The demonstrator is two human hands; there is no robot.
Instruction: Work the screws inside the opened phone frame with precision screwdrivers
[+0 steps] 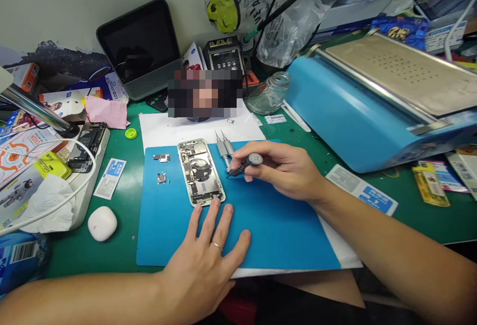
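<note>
While left hand (206,251) splays palm-down, right hand (280,170) pinching tool (255,159)

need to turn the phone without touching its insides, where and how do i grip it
Probably pinch the phone by its two long side edges, coming from the near end, where the left hand is: it lies flat with its insides bared, so the rim seems the safest hold.

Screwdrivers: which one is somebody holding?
The dark screwdriver, gripped in the right hand with its tip close to the blue mat. The two grey screwdrivers lie side by side, tips pointing away from the person.
</note>
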